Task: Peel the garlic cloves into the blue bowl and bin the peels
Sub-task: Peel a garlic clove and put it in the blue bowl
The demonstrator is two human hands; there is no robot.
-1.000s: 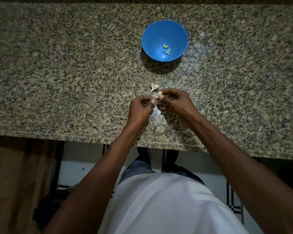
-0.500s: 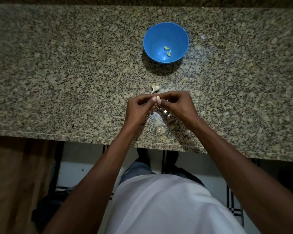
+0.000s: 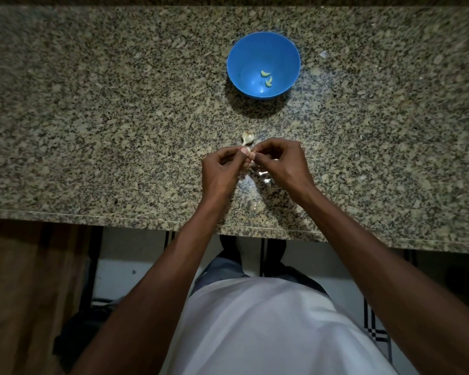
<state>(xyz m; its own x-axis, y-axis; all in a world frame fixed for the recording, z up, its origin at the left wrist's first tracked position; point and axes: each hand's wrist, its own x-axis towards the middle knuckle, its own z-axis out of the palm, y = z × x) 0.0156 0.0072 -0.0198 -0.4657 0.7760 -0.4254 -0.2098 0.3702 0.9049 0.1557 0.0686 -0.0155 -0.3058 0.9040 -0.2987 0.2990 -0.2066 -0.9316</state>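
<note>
Your fingers on both hands are curled in and pinching one small garlic clove between the tips, the left hand and right hand meeting over the granite counter. Just beyond your fingertips an unpeeled clove lies on the stone, and a few pale peel scraps lie below your right fingers; well beyond your fingers stands the blue bowl, two peeled cloves lying inside it
</note>
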